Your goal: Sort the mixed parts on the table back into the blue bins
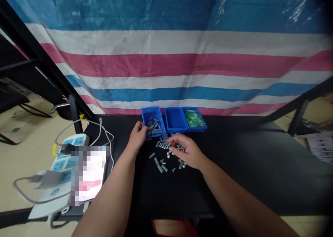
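Note:
My left hand (138, 135) grips the front left corner of a blue plastic bin (147, 112), with the thumb at its rim. Several grey cylindrical spacers (153, 126) lie inside that bin. My right hand (187, 150) is over a loose pile of small silvery screws (168, 155) and grey spacers on the black table. Its fingers are curved, with a gap between thumb and fingertips; I make out nothing held there. More spacers (158, 164) and a few screws lie scattered nearer to me.
To the right stand an empty blue bin (175, 120) and a blue bin with green packets (194, 118). On the left are a white power strip (58, 167), cables and a lit, blurred-out phone (91, 178). A striped tarp (166, 65) hangs behind the black table (234, 153).

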Demonstrator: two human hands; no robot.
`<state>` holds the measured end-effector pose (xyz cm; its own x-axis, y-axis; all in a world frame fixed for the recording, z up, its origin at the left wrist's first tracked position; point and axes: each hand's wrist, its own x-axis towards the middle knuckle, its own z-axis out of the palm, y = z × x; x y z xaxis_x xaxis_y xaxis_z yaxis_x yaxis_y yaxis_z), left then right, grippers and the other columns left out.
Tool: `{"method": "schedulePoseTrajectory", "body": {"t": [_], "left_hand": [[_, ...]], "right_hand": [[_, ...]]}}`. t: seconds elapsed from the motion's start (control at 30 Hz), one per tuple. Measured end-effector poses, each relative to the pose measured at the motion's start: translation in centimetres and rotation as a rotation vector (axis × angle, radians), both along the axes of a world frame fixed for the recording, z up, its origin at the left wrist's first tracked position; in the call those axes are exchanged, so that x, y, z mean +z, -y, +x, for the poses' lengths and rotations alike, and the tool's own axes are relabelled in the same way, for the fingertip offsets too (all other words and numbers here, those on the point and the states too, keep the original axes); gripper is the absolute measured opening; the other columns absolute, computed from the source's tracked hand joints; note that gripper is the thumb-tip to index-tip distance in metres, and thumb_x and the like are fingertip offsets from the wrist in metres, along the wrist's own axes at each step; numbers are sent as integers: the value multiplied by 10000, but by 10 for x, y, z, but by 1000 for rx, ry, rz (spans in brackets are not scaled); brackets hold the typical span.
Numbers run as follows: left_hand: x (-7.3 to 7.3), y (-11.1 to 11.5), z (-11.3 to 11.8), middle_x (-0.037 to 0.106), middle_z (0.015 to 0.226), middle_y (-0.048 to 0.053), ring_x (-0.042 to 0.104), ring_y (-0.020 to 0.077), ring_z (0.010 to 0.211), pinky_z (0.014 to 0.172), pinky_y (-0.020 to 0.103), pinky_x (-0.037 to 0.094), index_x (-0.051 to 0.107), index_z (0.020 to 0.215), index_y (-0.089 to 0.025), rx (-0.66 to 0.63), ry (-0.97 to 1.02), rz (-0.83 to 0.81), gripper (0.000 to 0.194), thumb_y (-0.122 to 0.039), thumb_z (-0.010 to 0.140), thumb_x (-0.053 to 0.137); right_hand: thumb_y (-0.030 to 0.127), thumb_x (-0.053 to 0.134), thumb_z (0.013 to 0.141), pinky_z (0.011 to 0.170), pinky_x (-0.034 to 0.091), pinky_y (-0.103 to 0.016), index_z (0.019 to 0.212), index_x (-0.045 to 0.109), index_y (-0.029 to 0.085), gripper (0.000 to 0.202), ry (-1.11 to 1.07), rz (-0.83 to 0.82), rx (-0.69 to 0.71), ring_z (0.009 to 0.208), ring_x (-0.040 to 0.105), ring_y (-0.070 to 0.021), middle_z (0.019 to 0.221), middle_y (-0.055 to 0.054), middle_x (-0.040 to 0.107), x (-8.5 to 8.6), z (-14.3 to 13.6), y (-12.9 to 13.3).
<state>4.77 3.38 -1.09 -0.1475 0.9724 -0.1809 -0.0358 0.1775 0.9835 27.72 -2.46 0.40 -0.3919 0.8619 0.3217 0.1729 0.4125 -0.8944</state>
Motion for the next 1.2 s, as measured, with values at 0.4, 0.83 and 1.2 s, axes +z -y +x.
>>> {"method": "schedulePoseTrajectory", "body": {"t": [0.4,0.83,1.2], "left_hand": [[0,0,0,489,798,-17,535,152,762,577,275,609,474,807,-225,-4,-5,-4,244,-353,723,666],[0,0,1,505,824,-6,549,168,782,575,325,629,480,808,-224,6,-16,-8,254,-370,717,667],[2,0,2,515,833,-8,556,166,787,556,273,599,485,814,-223,4,-24,-4,263,-382,711,667]], "right_hand": [[205,613,856,554,354,-270,827,650,201,47,183,114,-333,548,431,-121,603,51,451,9,30,-13],[227,702,906,896,417,-401,1084,739,238,182,639,293,-78,976,572,-228,1031,-53,655,3,4,1],[150,610,939,869,421,-409,1336,683,279,424,811,406,-149,986,510,-256,1080,-83,613,-9,-29,5]]}}
